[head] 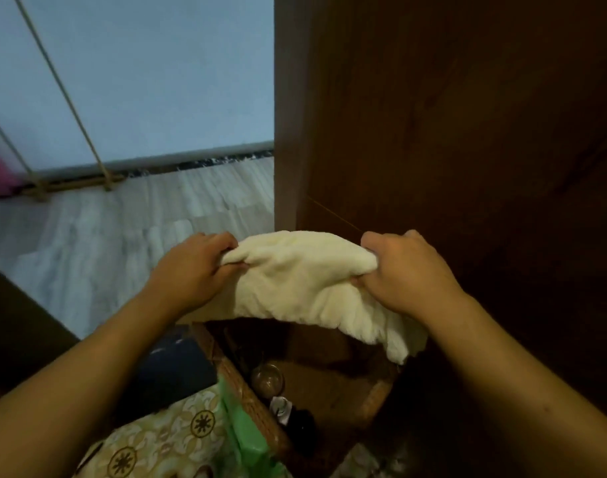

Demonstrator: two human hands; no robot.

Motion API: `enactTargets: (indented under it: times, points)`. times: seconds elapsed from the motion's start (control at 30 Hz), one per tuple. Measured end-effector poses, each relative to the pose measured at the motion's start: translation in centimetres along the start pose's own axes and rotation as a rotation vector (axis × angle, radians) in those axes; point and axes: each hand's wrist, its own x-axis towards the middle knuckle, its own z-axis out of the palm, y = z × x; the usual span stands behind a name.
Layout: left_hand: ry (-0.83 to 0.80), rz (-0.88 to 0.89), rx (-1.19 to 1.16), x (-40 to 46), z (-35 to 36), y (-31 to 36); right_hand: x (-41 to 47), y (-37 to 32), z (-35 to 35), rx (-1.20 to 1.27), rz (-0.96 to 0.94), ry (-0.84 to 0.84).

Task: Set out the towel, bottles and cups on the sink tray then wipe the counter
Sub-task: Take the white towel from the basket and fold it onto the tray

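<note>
- Currently, head view: left hand (195, 267) and right hand (404, 270) are both pinching the cream towel (295, 281), one at each upper corner, fingers closed into the cloth.
- Towel is spanning between the two grips and sagging below them; its loose tail is hanging lowest under the right hand.
- Wicker basket (260, 419) is sitting directly beneath the grips, a clear glass cup (267, 377) lying inside it.
- Risk, as I judge it: the hanging tail is trailing close over the basket rim; it could snag there or drag the cup when carried off.
- Sink tray and counter are not showing.
</note>
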Motion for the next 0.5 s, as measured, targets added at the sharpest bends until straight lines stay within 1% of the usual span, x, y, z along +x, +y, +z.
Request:
enactTargets:
  times: [0.1, 0.23, 0.37, 0.5]
  points:
    - [0.027, -0.085, 0.050, -4.2, -4.7, -1.5, 1.1, -3.8, -0.6, -0.002, -0.154, -0.013]
    - [0.033, -0.224, 0.108, -11.6, -10.5, -4.8, 2.3, -11.2, 0.4, 0.037, -0.371, -0.037]
    - [0.096, -0.399, 0.213, -20.9, -15.2, -8.9, 3.2, -20.8, 2.6, 0.093, -0.581, -0.134]
    - [0.160, -0.570, 0.261, -32.0, -19.8, -12.8, 2.4, -32.3, 5.3, 0.141, -0.775, -0.190]
